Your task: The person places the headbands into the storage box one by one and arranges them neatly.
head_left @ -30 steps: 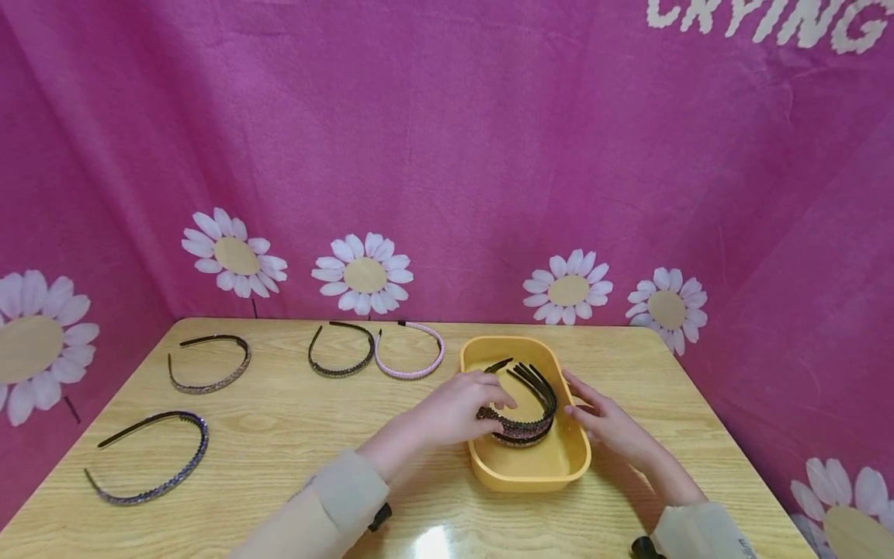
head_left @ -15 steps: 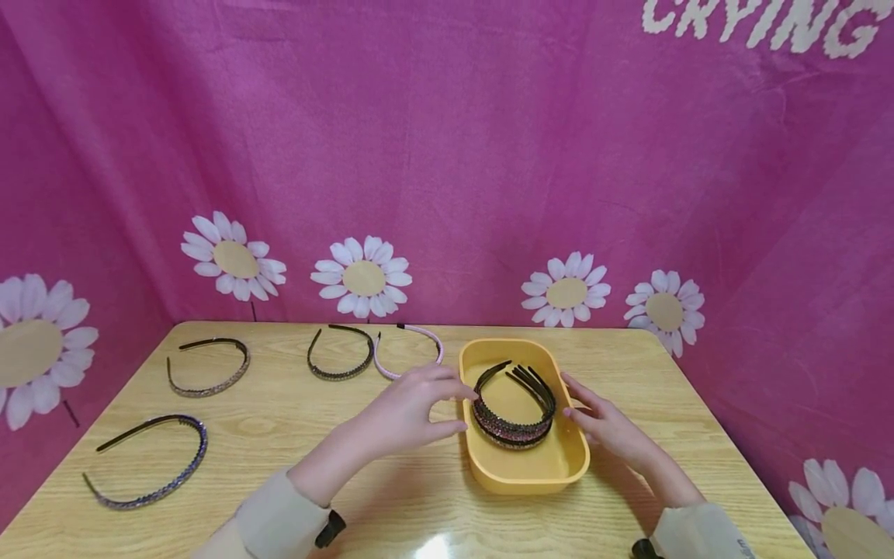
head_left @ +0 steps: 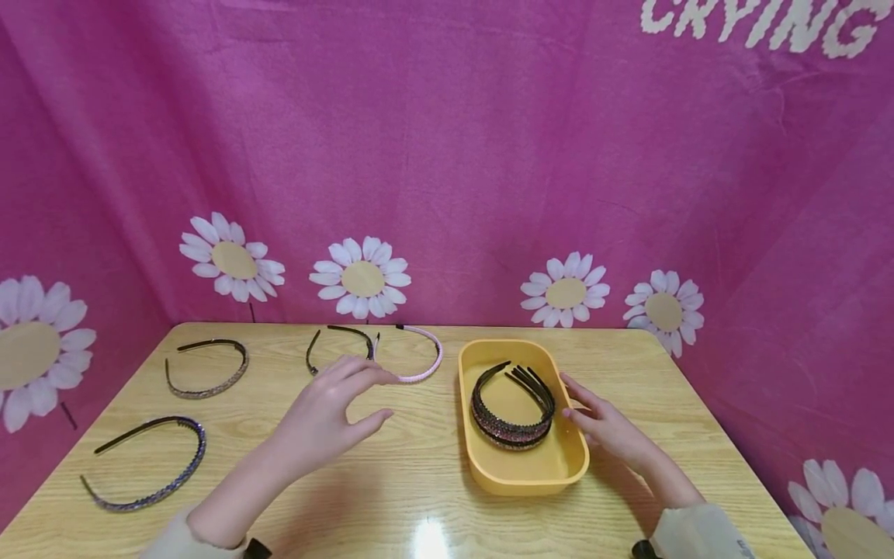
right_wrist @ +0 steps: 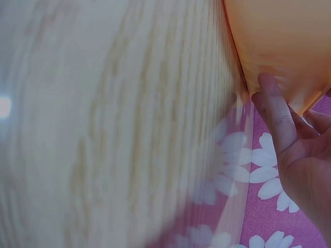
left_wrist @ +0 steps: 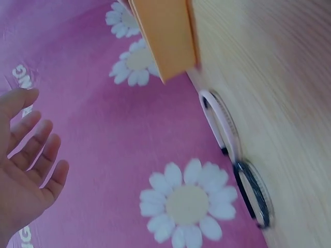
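Note:
In the head view my left hand (head_left: 321, 423) hovers over the table, holding nothing, its fingers and thumb apart. Just beyond its fingertips lie a black headband (head_left: 358, 331), partly hidden by the hand, and a lilac beaded headband (head_left: 438, 353). My right hand (head_left: 615, 427) touches the right side of a yellow plastic bin (head_left: 527, 487); in the right wrist view its thumb and fingertips rest against the bin's wall (right_wrist: 289, 46). Several dark sparkly headbands (head_left: 513, 431) lie nested together inside the bin.
At the table's left are a headband with a pale glittery band (head_left: 209, 392) and a blue-purple beaded headband (head_left: 178, 481). A pink curtain (head_left: 447, 155) with white daisies stands behind the wooden table (head_left: 419, 481) and along its sides.
My left hand has left the headbands in the bin and moved left over the table, with nothing in it. My right hand has stayed at the bin's side.

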A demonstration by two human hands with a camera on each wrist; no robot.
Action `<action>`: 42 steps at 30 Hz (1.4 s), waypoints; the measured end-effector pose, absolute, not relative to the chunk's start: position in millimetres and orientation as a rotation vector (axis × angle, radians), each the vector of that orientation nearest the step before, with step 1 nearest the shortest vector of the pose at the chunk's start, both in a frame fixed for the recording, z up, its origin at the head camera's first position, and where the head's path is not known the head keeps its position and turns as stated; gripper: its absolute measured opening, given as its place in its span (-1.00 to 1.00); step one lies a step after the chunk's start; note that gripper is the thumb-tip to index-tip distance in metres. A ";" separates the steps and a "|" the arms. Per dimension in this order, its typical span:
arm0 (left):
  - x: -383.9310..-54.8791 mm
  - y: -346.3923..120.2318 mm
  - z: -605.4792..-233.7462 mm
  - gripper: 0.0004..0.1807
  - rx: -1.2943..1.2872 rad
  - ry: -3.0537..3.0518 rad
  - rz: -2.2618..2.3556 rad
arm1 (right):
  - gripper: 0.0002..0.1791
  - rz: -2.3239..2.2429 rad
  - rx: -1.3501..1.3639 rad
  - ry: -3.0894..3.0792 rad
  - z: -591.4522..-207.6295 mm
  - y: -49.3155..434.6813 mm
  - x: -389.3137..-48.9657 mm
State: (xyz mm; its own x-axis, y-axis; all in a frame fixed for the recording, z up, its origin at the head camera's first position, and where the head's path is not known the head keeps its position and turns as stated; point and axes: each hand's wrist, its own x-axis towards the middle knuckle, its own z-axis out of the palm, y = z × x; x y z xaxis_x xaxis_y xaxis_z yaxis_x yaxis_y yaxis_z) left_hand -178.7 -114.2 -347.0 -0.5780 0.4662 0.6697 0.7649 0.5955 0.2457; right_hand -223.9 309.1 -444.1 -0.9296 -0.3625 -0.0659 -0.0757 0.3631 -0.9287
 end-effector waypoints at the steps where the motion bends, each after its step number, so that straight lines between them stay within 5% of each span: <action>1: -177.4 -119.3 -347.8 -0.59 -0.950 -2.264 -0.706 | -0.26 -1.589 -0.390 2.370 -444.0 309.3 -223.8; 31: -155.9 -264.3 -400.1 -0.30 -0.557 -2.442 -0.561 | -0.27 -1.647 -0.424 2.306 -447.9 309.6 -224.8; 42: -164.6 -309.2 -421.3 -0.33 -0.490 -2.599 -0.441 | -0.27 -1.633 -0.415 2.333 -446.5 308.8 -224.0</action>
State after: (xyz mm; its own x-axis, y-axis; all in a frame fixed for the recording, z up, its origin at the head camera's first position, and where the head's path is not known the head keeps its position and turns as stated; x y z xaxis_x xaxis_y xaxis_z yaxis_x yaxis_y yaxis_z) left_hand -164.6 -309.2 -421.3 -0.8327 0.2630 0.4874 0.4091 0.8852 0.2213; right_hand -224.0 308.8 -446.5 -0.9245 -0.3777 -0.0508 -0.0817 0.3266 -0.9416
